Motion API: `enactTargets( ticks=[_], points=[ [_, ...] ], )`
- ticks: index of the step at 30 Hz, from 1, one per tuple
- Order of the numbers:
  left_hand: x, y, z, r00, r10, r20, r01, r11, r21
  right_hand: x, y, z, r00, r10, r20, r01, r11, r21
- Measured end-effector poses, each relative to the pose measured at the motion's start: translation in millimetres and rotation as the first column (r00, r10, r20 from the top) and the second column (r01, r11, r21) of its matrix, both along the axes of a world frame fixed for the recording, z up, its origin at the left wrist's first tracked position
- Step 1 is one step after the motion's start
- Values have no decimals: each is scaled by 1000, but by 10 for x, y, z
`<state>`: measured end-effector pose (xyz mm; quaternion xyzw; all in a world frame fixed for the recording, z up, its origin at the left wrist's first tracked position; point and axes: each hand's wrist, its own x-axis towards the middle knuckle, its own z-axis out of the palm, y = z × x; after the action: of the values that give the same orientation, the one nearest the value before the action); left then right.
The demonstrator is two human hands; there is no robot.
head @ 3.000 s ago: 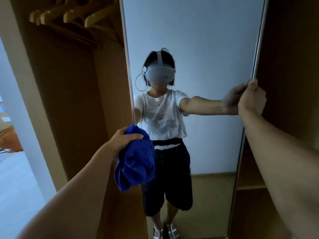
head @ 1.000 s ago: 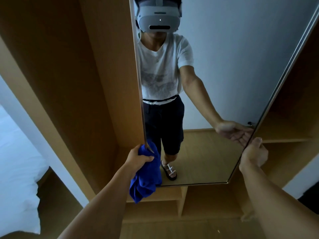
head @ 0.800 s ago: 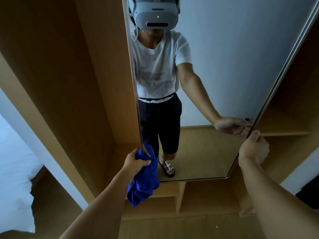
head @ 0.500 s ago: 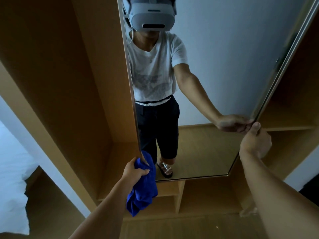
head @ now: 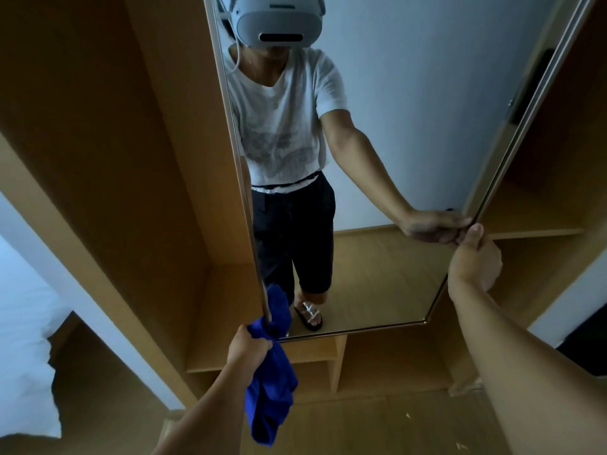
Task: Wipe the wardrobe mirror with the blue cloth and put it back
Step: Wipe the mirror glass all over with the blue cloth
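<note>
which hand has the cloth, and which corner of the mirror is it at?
The left hand grips the blue cloth at the mirror's bottom-left corner; the right hand holds only the mirror's right edge.

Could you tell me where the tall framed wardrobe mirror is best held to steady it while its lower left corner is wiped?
Probably by the thin right edge of the tall framed wardrobe mirror, coming from the right, where the right hand already grips it. The panel stands clear of the wooden shelves, so fingers can wrap behind, opposite the left hand holding the bunched blue cloth.

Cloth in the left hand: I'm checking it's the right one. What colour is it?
Plain blue cloth, clearest in the head view.
</note>
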<state>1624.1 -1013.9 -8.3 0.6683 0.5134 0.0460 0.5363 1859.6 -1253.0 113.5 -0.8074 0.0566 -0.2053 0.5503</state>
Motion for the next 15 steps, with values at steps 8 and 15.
enactTargets(
  ticks=[8,15],
  points=[
    [-424,-348,577,966,-151,-209,44,895,-444,-871,-47,-232,975,194,-113,-223,892,-394],
    [-210,-701,1604,979,1,205,119,813,-571,-1751,355,341,48,881,-470,-781,327,532]
  ],
)
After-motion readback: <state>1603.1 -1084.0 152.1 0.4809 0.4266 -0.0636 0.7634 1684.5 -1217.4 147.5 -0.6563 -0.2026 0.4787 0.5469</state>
